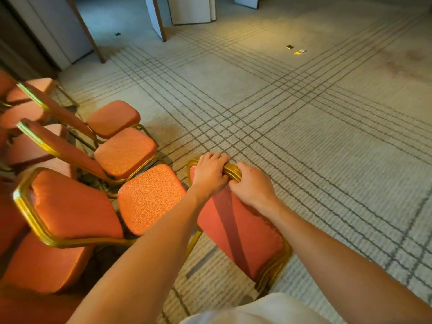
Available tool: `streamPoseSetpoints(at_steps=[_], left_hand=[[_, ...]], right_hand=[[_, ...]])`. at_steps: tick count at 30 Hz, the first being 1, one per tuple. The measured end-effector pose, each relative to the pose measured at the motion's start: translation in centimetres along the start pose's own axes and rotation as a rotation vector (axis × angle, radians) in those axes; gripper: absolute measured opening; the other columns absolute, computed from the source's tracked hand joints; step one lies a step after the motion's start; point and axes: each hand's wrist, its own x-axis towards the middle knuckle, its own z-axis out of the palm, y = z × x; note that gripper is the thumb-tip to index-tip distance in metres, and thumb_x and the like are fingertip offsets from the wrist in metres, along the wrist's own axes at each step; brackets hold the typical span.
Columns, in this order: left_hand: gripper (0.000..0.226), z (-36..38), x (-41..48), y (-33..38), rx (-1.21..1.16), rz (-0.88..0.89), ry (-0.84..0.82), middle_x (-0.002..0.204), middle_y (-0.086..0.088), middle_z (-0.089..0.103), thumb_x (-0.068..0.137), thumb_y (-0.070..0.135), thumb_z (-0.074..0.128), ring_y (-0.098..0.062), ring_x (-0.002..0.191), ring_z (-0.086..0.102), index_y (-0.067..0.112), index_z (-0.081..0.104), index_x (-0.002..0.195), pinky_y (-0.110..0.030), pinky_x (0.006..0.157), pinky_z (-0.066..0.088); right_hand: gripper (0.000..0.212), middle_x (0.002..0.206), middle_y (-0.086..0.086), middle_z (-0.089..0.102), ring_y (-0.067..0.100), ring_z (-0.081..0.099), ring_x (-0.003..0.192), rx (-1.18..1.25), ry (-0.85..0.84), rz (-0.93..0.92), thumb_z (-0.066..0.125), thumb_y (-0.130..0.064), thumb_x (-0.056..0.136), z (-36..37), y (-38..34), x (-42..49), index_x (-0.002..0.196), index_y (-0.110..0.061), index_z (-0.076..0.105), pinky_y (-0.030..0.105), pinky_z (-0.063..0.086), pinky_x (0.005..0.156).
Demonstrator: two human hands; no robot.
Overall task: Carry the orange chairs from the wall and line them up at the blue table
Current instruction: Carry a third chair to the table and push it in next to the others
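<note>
An orange chair with a gold metal frame stands right in front of me, its padded backrest toward me. My left hand grips the top rail of that backrest, and my right hand grips the same rail just beside it. Several more orange chairs with the same gold frames stand in rows on the left, seats pointing right. The nearest of them has its backrest at my lower left. No blue table is in view.
Pale carpet with dark grid lines spreads ahead and to the right. White folding partition panels with brown edges stand at the far end. Small scraps lie on the carpet far right of centre.
</note>
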Motion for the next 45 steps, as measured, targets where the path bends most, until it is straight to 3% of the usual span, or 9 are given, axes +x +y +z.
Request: streamPoseSetpoints(at_steps=[9,14,19,22,27,32,37,42,45], left_hand=[[0.009,-0.2,0.4,-1.0,0.029,-0.117,-0.047,0.081,0.009,0.049,0.079,0.024,0.062,-0.017,0.092,0.037,0.022,0.054,0.083,-0.033,0.058,0.03],[0.009,0.2,1.0,0.3,0.028,-0.139,-0.063,0.078,0.007,0.055,0.073,0.022,0.063,-0.018,0.091,0.041,0.02,0.056,0.079,-0.036,0.06,0.044],[0.012,0.7,1.9,2.4,-0.031,-0.111,-0.049,0.068,0.008,0.045,0.07,0.02,0.061,-0.023,0.082,0.046,0.019,0.049,0.069,-0.034,0.062,0.029],[0.012,1.1,2.1,3.1,-0.043,-0.077,-0.039,0.07,0.005,0.051,0.07,0.023,0.06,-0.029,0.078,0.054,0.02,0.048,0.068,-0.035,0.065,0.032],[0.013,1.7,2.8,4.2,-0.023,-0.035,-0.092,0.072,0.003,0.058,0.071,0.031,0.059,-0.025,0.071,0.055,0.022,0.05,0.068,-0.034,0.058,0.038],[0.017,2.9,4.2,4.2,0.008,0.115,-0.13,0.068,0.006,0.057,0.073,0.032,0.062,-0.024,0.068,0.058,0.023,0.049,0.068,-0.034,0.056,0.04],[0.018,3.0,7.3,5.2,0.006,0.24,-0.236,0.064,0.008,0.051,0.071,0.04,0.051,-0.029,0.07,0.061,0.027,0.039,0.066,-0.033,0.057,0.031],[0.017,3.5,11.1,6.2,0.015,0.258,-0.248,0.08,-0.001,0.068,0.084,0.037,0.059,-0.03,0.078,0.064,0.026,0.049,0.076,-0.034,0.061,0.033],[0.025,4.1,13.2,6.9,-0.03,0.293,-0.261,0.078,-0.002,0.067,0.087,0.041,0.06,-0.03,0.075,0.064,0.026,0.046,0.072,-0.034,0.061,0.033]], right_hand=[[0.018,0.082,0.0,0.066,0.027,0.063,0.077,-0.113,0.013,-0.209,0.059,-0.032,0.081,0.4,0.6,1.6,0.087,-0.028,0.043,0.035,0.044,0.064],[0.015,0.073,-0.002,0.062,0.025,0.06,0.07,-0.138,0.033,-0.202,0.058,-0.035,0.08,0.0,2.3,1.8,0.081,-0.023,0.048,0.032,0.035,0.059],[0.019,0.073,-0.003,0.066,0.025,0.064,0.07,-0.189,0.067,-0.2,0.055,-0.039,0.079,-1.1,4.2,2.1,0.093,-0.027,0.059,0.034,0.045,0.059],[0.027,0.076,-0.001,0.07,0.025,0.066,0.071,-0.229,0.104,-0.23,0.056,-0.042,0.08,-1.8,5.4,1.9,0.103,-0.031,0.063,0.034,0.049,0.062],[0.024,0.072,0.0,0.067,0.026,0.065,0.066,-0.307,0.122,-0.257,0.057,-0.043,0.084,-2.5,7.3,1.2,0.098,-0.024,0.061,0.034,0.045,0.06],[0.029,0.074,-0.003,0.066,0.023,0.065,0.071,-0.312,0.077,-0.136,0.054,-0.05,0.084,-3.1,8.4,1.3,0.099,-0.025,0.06,0.036,0.051,0.064],[0.025,0.069,-0.007,0.057,0.02,0.065,0.07,-0.337,0.1,-0.013,0.058,-0.052,0.084,-4.2,9.6,2.0,0.091,-0.028,0.059,0.03,0.032,0.059],[0.047,0.077,-0.004,0.068,0.02,0.066,0.078,-0.332,0.17,0.237,0.047,-0.071,0.078,-4.9,11.2,4.5,0.083,-0.027,0.063,0.033,0.044,0.063],[0.042,0.077,-0.005,0.065,0.021,0.065,0.078,-0.309,0.243,0.372,0.051,-0.067,0.08,-4.9,12.1,5.4,0.076,-0.026,0.058,0.033,0.043,0.062]])
